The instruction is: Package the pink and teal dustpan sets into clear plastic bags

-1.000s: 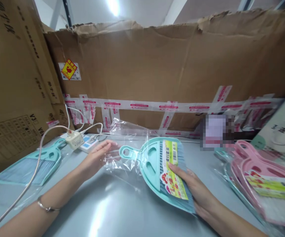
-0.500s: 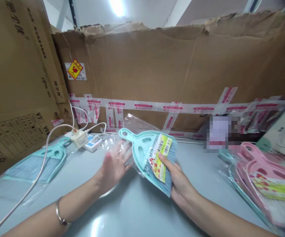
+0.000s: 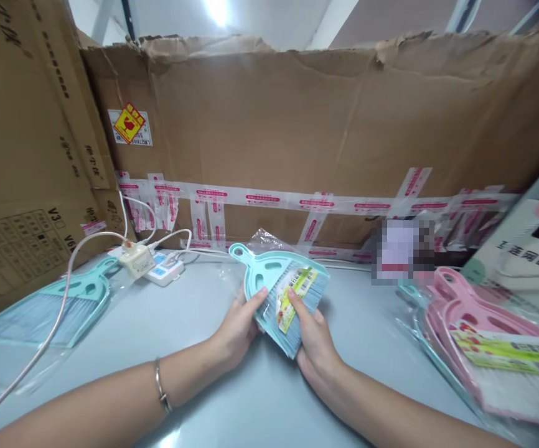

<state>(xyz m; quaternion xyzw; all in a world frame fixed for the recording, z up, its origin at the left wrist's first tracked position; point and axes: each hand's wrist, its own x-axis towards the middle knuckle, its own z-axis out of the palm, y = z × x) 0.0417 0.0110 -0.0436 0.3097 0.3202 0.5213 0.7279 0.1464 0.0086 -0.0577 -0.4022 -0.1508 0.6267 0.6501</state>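
Both my hands hold a teal dustpan-and-brush set (image 3: 269, 277) with a yellow-green label, tilted up above the grey table (image 3: 251, 398). My left hand (image 3: 239, 320) grips its left edge, fingers curled round it. My right hand (image 3: 314, 333) grips the bristle end from below, thumb on the label. A crumpled clear plastic bag (image 3: 269, 239) lies just behind the set.
Another teal set in a bag (image 3: 50, 311) lies at the left under a white cable (image 3: 64, 292). A power strip with a plug (image 3: 150, 264) sits near the taped cardboard wall (image 3: 325, 137). Bagged pink sets (image 3: 484, 342) are stacked at the right, beside a printed box (image 3: 526, 255).
My left hand left the plastic bag and closed on the dustpan set's left edge. My right hand drew the set closer and tilted it up.
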